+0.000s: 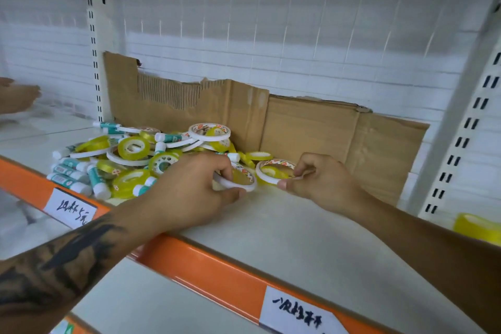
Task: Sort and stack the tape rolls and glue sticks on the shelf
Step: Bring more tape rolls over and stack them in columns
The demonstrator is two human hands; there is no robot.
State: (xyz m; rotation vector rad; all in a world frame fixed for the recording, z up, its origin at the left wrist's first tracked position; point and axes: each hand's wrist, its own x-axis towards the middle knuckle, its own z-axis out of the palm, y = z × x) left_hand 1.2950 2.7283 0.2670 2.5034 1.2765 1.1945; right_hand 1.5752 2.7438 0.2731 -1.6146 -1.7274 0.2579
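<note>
Left hand (pixel 206 184), frame centre: fingers gripped white tape ring (pixel 235 179), lying flat on shelf (pixel 311 228). Right hand (pixel 320 182) pinched second ring (pixel 273 172) just beside, to right. Mixed pile (pixel 130 160) left of both, nearer left hand.

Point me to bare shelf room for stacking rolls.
Bare shelf lies between the hands and the orange front rail, running right toward the white upright. The left side is crowded by the pile of rolls and glue sticks, against the cardboard.
</note>
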